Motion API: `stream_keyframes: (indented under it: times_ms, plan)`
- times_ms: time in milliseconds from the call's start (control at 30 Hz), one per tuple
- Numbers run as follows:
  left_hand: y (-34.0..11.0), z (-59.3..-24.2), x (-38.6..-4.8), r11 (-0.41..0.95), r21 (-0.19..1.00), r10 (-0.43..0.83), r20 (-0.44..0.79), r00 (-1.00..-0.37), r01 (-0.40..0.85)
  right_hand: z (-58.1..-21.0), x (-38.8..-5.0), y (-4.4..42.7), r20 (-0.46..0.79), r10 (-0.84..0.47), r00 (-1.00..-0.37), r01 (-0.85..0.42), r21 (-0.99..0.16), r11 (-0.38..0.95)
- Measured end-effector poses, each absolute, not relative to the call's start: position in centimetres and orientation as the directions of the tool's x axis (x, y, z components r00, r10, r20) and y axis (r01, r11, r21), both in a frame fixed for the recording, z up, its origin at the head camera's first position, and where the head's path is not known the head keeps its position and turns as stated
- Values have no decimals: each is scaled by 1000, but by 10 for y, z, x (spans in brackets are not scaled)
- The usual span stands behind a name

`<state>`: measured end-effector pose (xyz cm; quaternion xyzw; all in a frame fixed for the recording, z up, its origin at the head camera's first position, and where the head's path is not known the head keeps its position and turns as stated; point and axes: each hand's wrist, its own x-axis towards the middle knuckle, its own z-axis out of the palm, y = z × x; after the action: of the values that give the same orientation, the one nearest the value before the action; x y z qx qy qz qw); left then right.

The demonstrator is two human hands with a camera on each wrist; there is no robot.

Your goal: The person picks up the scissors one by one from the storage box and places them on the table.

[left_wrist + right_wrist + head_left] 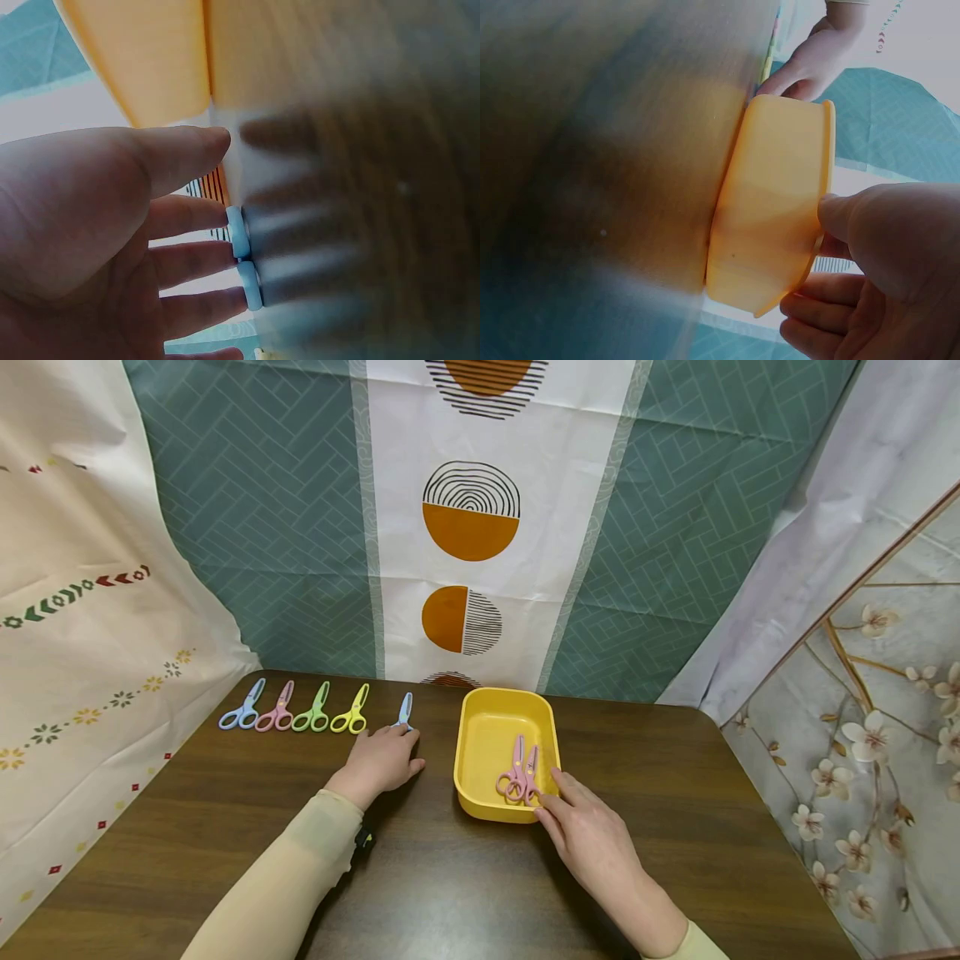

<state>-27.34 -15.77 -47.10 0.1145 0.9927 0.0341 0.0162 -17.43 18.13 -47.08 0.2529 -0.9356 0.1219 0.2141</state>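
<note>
My left hand (381, 764) reaches over a pair of blue scissors (406, 708) at the back of the table. In the left wrist view its fingers are stretched out, their tips touching the blue handle loops (238, 234), and the thumb stands apart. To the right is a yellow box (489, 812) with rounded corners. Two pairs of pink scissors, one here (517, 760) and another beside it (532, 768), lie inside, handles toward me. My right hand (596, 835) holds the box by its near right corner, thumb and fingers at the rim.
Left of my left hand stands a row of scissors with blades pointing away: blue (249, 706), pink (283, 706), green (318, 706) and yellow (356, 710). Patterned curtains (300, 510) hang behind and beside the brown wooden table (450, 893).
</note>
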Motion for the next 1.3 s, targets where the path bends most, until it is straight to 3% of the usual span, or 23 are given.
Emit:
stream_keyframes:
  times_ms: [1300]
  plan:
    - [-169,-466,-280,981,118,153,7,-988,153,-469,-173,180,452,-417,-788,-518,-121,847]
